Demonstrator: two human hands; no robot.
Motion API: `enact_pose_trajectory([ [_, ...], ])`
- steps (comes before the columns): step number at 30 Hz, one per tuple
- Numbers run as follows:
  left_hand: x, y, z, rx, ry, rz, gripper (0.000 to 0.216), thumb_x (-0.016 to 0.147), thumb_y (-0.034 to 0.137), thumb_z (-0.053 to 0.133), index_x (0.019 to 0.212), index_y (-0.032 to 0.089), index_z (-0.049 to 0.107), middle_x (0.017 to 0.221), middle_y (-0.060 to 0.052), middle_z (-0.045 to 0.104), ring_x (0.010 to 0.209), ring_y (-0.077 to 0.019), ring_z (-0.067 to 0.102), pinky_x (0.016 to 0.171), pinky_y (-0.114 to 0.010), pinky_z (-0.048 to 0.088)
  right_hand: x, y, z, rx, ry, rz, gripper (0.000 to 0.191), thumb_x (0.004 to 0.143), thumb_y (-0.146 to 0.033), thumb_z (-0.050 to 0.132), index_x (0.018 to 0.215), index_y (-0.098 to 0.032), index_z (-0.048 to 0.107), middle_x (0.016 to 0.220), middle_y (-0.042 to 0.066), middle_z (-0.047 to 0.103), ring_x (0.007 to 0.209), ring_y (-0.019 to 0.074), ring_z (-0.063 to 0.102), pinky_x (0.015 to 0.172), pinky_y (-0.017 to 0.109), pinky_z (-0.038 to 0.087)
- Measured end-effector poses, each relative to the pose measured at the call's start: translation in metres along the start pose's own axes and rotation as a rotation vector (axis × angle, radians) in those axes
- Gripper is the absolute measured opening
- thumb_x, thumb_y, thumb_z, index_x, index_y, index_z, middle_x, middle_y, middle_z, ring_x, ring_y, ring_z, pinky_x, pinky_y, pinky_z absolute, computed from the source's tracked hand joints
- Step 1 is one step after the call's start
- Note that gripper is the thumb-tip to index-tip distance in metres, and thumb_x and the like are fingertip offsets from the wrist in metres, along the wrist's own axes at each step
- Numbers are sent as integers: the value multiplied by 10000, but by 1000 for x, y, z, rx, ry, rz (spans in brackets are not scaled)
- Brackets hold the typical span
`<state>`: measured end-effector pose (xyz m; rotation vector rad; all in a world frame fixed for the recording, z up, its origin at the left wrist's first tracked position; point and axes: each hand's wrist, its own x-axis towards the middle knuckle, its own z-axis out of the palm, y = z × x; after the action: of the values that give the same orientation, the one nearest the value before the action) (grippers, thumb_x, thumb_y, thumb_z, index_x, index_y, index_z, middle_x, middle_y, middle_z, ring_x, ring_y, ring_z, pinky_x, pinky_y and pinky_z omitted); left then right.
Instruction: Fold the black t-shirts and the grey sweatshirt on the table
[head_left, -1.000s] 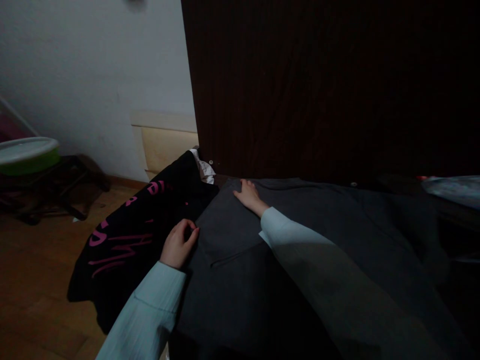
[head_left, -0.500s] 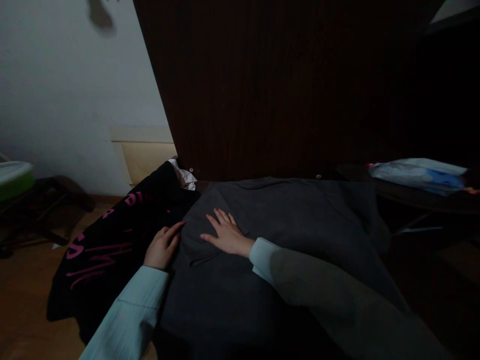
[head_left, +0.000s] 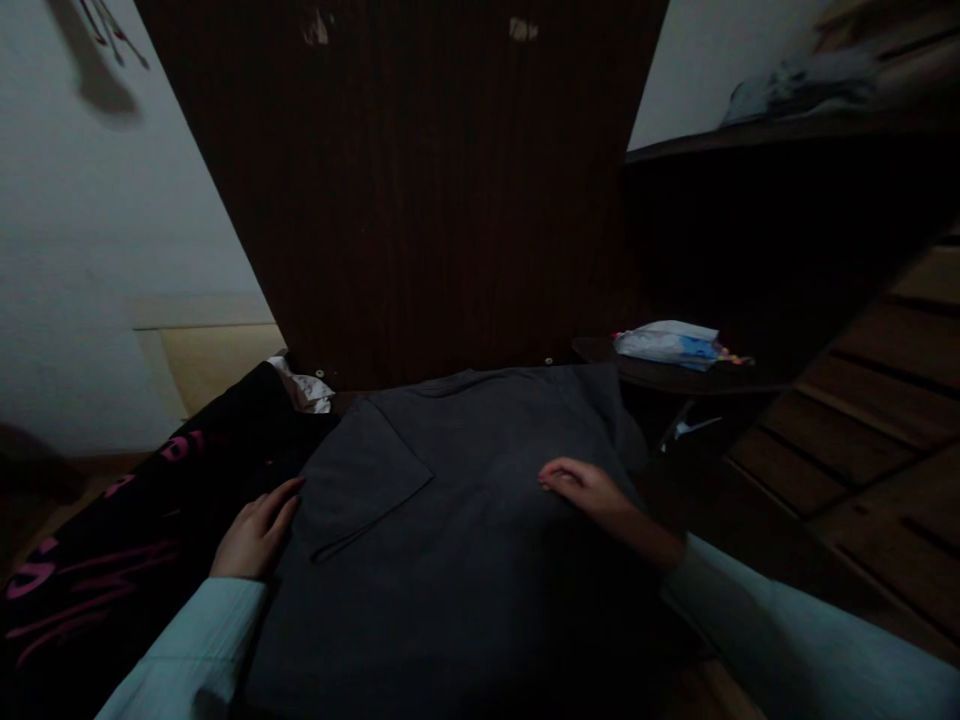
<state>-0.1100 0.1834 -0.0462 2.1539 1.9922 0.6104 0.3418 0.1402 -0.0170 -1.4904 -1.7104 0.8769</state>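
Observation:
A dark grey T-shirt [head_left: 480, 540] lies spread out in front of me, its left sleeve [head_left: 367, 475] turned inward over the body. At the shirt's left edge is my left hand [head_left: 255, 530], fingers stretched out and the tips touching the cloth, gripping nothing. Over the right half of the shirt is my right hand [head_left: 589, 490], its fingers curled in loosely with nothing visible in them. Whether it touches the cloth is hard to tell. The shirt's right sleeve [head_left: 626, 425] hangs past the far right corner.
On the left hangs a black garment with pink lettering [head_left: 97, 590], beside a crumpled white cloth [head_left: 304, 388]. A dark wooden panel [head_left: 420, 220] rises behind the shirt. To the right, a plastic packet [head_left: 667, 343] rests on a dark shelf, near wooden drawers [head_left: 847, 430].
My right hand has left the folded sleeve and moved right across the shirt, its spread fingers now curled. My left hand stays at the left edge. The view has turned right.

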Motion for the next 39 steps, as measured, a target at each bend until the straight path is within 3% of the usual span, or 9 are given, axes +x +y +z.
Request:
enact_pose_trajectory([
  [5, 9, 3, -18, 102, -200, -23, 389, 732, 419, 410, 1071, 288, 550, 802, -1, 652, 792, -207, 616, 800, -336, 453, -22, 35, -74, 88, 652, 43, 246, 620, -435, 561, 723, -212, 564, 740, 41, 632, 702, 187, 603, 667, 324, 481],
  [7, 11, 14, -28, 231, -256, -43, 383, 728, 425, 422, 1057, 285, 559, 817, -10, 641, 779, -221, 612, 768, -354, 458, -21, 47, -92, 126, 801, 53, 257, 593, -429, 583, 730, -215, 551, 730, 37, 625, 720, 189, 600, 685, 335, 480],
  [11, 9, 71, -31, 383, -161, 128, 441, 751, 445, 405, 1095, 213, 556, 1063, -90, 585, 911, -267, 575, 807, -381, 433, -6, 65, -100, 228, 742, 183, 298, 502, -375, 679, 725, -218, 559, 729, 39, 633, 712, 195, 609, 657, 326, 490],
  [15, 3, 152, -10, 260, -187, 317, 420, 768, 439, 430, 1103, 221, 559, 1108, -89, 569, 949, -249, 563, 816, -358, 437, 8, 74, -93, 290, 581, 300, 219, 522, -339, 663, 670, -210, 566, 642, 25, 630, 569, 177, 590, 521, 289, 470],
  [21, 2, 242, 26, 79, -226, 565, 396, 812, 450, 445, 1103, 206, 555, 1060, -97, 578, 930, -227, 553, 817, -351, 441, 19, 69, -123, 51, 865, 217, 151, 547, -272, 578, 674, -196, 548, 640, -10, 575, 614, 158, 547, 569, 269, 436],
  [27, 2, 274, 72, -295, -276, 690, 310, 795, 334, 507, 1078, 219, 561, 1099, -76, 570, 988, -209, 535, 890, -355, 414, 32, 53, -153, 190, 709, 259, 200, 522, -286, 648, 663, -189, 545, 608, -2, 563, 523, 143, 516, 486, 266, 416],
  [32, -6, 275, 115, -765, -333, 537, 256, 776, 215, 503, 1017, 207, 591, 1045, -79, 619, 997, -199, 547, 916, -346, 395, 41, 14, -140, -154, 699, 20, 245, 554, -191, 587, 797, -197, 556, 765, 28, 593, 721, 193, 573, 639, 313, 462],
  [34, -5, 273, 124, -986, -394, 384, 251, 756, 243, 543, 998, 191, 588, 989, -86, 637, 917, -189, 582, 865, -335, 425, 37, -8, -116, -318, 551, -147, 322, 578, -147, 548, 896, -201, 560, 903, 47, 602, 874, 210, 569, 764, 331, 450],
  [39, 8, 268, 129, -1503, -503, -126, 361, 700, 371, 630, 978, 157, 545, 922, -76, 642, 776, -142, 618, 731, -269, 465, 16, -31, -43, -528, -105, -322, 450, 682, -133, 490, 1119, -237, 519, 1160, 48, 545, 1042, 193, 527, 881, 313, 411],
])
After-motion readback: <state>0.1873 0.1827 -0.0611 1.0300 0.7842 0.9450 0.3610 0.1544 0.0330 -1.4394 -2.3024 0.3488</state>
